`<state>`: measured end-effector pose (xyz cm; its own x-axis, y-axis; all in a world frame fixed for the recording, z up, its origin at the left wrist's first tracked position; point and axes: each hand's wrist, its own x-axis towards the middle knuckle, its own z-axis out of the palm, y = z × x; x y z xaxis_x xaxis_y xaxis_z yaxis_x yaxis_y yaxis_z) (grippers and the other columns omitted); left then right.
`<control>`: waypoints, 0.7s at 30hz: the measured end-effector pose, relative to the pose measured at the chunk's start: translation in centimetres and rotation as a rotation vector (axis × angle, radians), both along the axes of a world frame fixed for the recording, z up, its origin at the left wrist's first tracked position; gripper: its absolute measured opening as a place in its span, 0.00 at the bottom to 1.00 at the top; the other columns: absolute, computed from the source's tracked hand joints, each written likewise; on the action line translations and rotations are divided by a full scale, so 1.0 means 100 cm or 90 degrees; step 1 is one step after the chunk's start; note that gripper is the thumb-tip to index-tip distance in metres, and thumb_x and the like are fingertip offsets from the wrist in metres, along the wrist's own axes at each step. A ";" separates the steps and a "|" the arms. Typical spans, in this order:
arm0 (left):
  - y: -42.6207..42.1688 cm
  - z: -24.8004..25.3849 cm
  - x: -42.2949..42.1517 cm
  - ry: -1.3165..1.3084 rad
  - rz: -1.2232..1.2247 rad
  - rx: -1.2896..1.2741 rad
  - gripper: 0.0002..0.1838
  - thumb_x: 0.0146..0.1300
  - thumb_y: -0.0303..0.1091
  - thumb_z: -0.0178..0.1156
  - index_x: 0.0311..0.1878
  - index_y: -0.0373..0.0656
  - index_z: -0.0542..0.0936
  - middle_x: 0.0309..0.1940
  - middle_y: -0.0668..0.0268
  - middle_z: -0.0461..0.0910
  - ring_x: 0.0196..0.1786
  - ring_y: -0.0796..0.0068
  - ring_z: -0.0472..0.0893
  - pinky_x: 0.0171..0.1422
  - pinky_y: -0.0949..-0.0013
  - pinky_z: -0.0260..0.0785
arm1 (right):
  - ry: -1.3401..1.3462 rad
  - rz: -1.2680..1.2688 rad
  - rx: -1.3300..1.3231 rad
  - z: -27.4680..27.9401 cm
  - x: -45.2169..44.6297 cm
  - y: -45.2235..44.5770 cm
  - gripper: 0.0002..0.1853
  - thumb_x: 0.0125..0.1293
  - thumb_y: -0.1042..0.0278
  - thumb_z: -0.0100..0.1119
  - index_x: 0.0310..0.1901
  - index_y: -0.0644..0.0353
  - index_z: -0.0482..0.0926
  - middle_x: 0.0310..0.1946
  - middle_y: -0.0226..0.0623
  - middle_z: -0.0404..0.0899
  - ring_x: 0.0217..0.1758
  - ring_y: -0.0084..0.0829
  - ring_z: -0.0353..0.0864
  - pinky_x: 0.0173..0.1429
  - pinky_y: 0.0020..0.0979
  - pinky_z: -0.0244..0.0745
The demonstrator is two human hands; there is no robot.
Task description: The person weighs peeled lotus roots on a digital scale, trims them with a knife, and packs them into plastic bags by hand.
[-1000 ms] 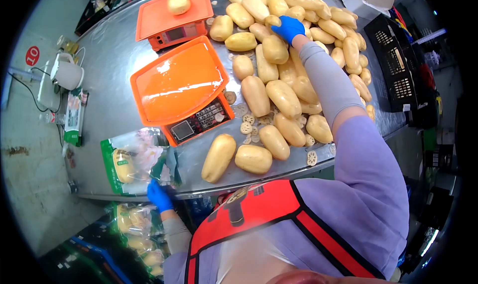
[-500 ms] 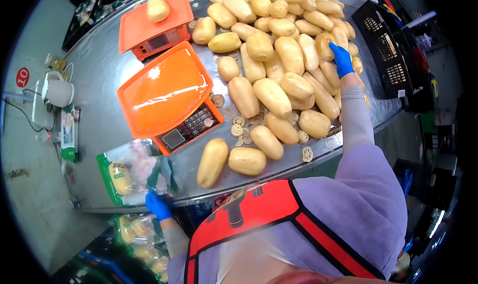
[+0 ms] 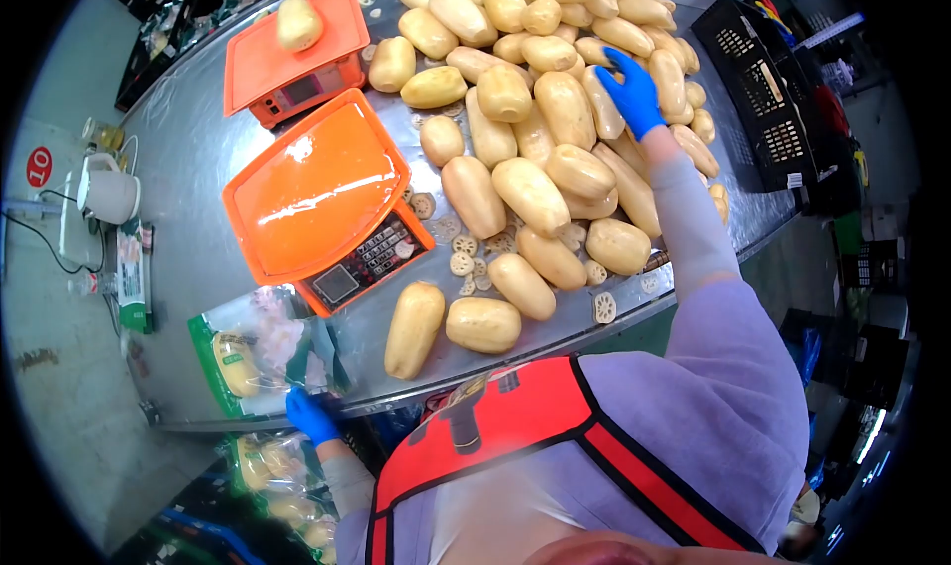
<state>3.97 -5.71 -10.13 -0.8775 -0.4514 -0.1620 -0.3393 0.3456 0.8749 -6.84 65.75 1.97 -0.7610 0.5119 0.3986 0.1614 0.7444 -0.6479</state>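
Note:
Pale peeled lotus roots [image 3: 535, 191] lie in a large heap on the metal table. My right hand [image 3: 632, 95], in a blue glove, reaches over the heap's right side, fingers apart and touching the roots; it lifts none. My left hand [image 3: 312, 416], also blue-gloved, is at the table's front edge, by the lower edge of a green-and-clear printed plastic bag [image 3: 272, 342]. Its fingers are partly hidden, so I cannot see whether they grip the bag. Two lotus roots, one of them this near root [image 3: 414, 329], lie apart from the heap close to me.
Two orange weighing scales stand on the left; the rear scale [image 3: 342, 30] bears one root, the front scale [image 3: 312, 184] none. Lotus slices [image 3: 463, 263] are scattered about. A black crate [image 3: 763, 95] stands at the right. Packed bags [image 3: 272, 466] lie below the table edge.
My right hand has moved left across the heap, and its fingers have spread. My left hand stays by the bag. The whole view has shifted slightly.

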 end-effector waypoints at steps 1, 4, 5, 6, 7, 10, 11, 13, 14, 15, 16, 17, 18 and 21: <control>-0.002 -0.003 0.000 0.001 -0.008 -0.003 0.10 0.63 0.31 0.46 0.25 0.41 0.67 0.25 0.73 0.65 0.28 0.81 0.62 0.33 0.74 0.60 | 0.009 0.040 -0.043 -0.011 -0.018 0.001 0.29 0.55 0.52 0.63 0.55 0.59 0.72 0.51 0.45 0.75 0.55 0.37 0.74 0.58 0.32 0.68; 0.003 0.004 -0.001 -0.006 -0.002 0.012 0.10 0.63 0.32 0.46 0.25 0.41 0.67 0.24 0.73 0.65 0.28 0.81 0.62 0.33 0.74 0.60 | -0.191 0.098 -0.032 -0.006 -0.061 -0.010 0.45 0.48 0.38 0.61 0.64 0.55 0.60 0.56 0.53 0.68 0.58 0.46 0.70 0.60 0.38 0.66; 0.003 0.003 -0.002 -0.006 -0.002 0.011 0.10 0.63 0.32 0.46 0.25 0.41 0.67 0.24 0.73 0.65 0.28 0.81 0.62 0.33 0.74 0.60 | -0.191 0.099 -0.032 -0.009 -0.072 -0.010 0.45 0.48 0.38 0.61 0.64 0.55 0.60 0.56 0.53 0.68 0.58 0.46 0.70 0.60 0.38 0.66; 0.003 0.002 -0.002 0.009 -0.004 -0.006 0.10 0.63 0.32 0.46 0.25 0.41 0.67 0.24 0.73 0.65 0.28 0.80 0.62 0.33 0.74 0.60 | -0.255 0.086 0.021 -0.009 -0.081 -0.012 0.45 0.47 0.38 0.61 0.64 0.55 0.60 0.57 0.53 0.68 0.58 0.45 0.70 0.60 0.38 0.66; 0.002 0.001 -0.001 0.025 -0.005 -0.024 0.11 0.63 0.32 0.46 0.25 0.41 0.66 0.24 0.73 0.64 0.28 0.80 0.62 0.33 0.73 0.59 | -0.318 0.074 0.075 -0.010 -0.087 -0.015 0.46 0.46 0.38 0.61 0.64 0.55 0.59 0.57 0.53 0.67 0.59 0.45 0.69 0.60 0.38 0.66; 0.009 0.008 -0.002 0.007 0.013 -0.015 0.11 0.63 0.32 0.46 0.25 0.40 0.67 0.24 0.73 0.64 0.28 0.80 0.62 0.34 0.73 0.59 | -0.296 0.088 -0.026 -0.012 -0.084 -0.007 0.46 0.45 0.37 0.62 0.64 0.55 0.61 0.57 0.50 0.68 0.60 0.42 0.69 0.62 0.37 0.64; 0.013 0.012 -0.003 0.009 0.017 -0.015 0.11 0.63 0.32 0.46 0.25 0.40 0.67 0.24 0.73 0.64 0.28 0.80 0.62 0.34 0.73 0.59 | -0.263 0.110 -0.107 -0.014 -0.082 -0.003 0.45 0.46 0.38 0.62 0.63 0.54 0.62 0.57 0.48 0.68 0.60 0.40 0.68 0.62 0.35 0.64; 0.022 0.024 -0.003 -0.019 0.047 0.080 0.11 0.63 0.33 0.46 0.26 0.39 0.67 0.24 0.72 0.64 0.29 0.80 0.63 0.35 0.73 0.59 | -0.093 0.201 -0.459 0.017 -0.053 -0.019 0.30 0.56 0.50 0.61 0.58 0.54 0.68 0.52 0.34 0.71 0.54 0.28 0.70 0.56 0.29 0.66; 0.017 0.019 -0.001 -0.021 0.048 0.080 0.11 0.63 0.33 0.46 0.26 0.39 0.67 0.24 0.72 0.64 0.29 0.80 0.63 0.35 0.73 0.59 | -0.030 0.175 -0.516 0.030 -0.036 -0.021 0.26 0.57 0.53 0.60 0.56 0.53 0.69 0.49 0.31 0.72 0.51 0.25 0.71 0.52 0.28 0.68; 0.007 0.011 0.000 -0.013 0.023 0.028 0.11 0.63 0.33 0.46 0.26 0.39 0.68 0.24 0.72 0.65 0.29 0.79 0.64 0.35 0.72 0.60 | 0.112 0.177 -0.682 0.052 -0.014 -0.040 0.25 0.59 0.54 0.58 0.55 0.54 0.70 0.48 0.30 0.73 0.50 0.24 0.71 0.50 0.24 0.67; 0.002 0.006 0.000 -0.006 -0.003 -0.023 0.11 0.63 0.33 0.47 0.26 0.39 0.68 0.24 0.72 0.65 0.29 0.79 0.65 0.36 0.72 0.61 | 0.153 0.133 -0.656 0.029 -0.010 0.001 0.23 0.59 0.56 0.58 0.54 0.55 0.71 0.47 0.30 0.73 0.50 0.24 0.71 0.50 0.24 0.67; 0.005 0.007 -0.001 -0.006 -0.007 -0.021 0.11 0.63 0.33 0.47 0.26 0.39 0.68 0.24 0.72 0.65 0.29 0.79 0.65 0.36 0.72 0.61 | 0.184 0.036 -0.579 0.027 0.003 0.022 0.23 0.59 0.58 0.58 0.54 0.58 0.70 0.48 0.31 0.73 0.50 0.25 0.71 0.51 0.25 0.67; 0.010 0.011 -0.002 -0.009 0.011 -0.020 0.11 0.63 0.34 0.47 0.27 0.39 0.68 0.24 0.72 0.66 0.30 0.79 0.65 0.36 0.72 0.61 | 0.237 0.057 -0.496 0.017 0.019 0.045 0.24 0.58 0.61 0.61 0.55 0.59 0.70 0.48 0.34 0.73 0.52 0.25 0.70 0.53 0.29 0.68; 0.013 0.015 -0.004 -0.021 0.032 0.005 0.12 0.63 0.34 0.47 0.28 0.37 0.70 0.25 0.70 0.68 0.30 0.78 0.64 0.36 0.71 0.61 | 0.176 -0.189 -0.230 0.008 0.066 0.066 0.33 0.51 0.64 0.68 0.59 0.62 0.66 0.50 0.42 0.71 0.54 0.31 0.70 0.55 0.30 0.69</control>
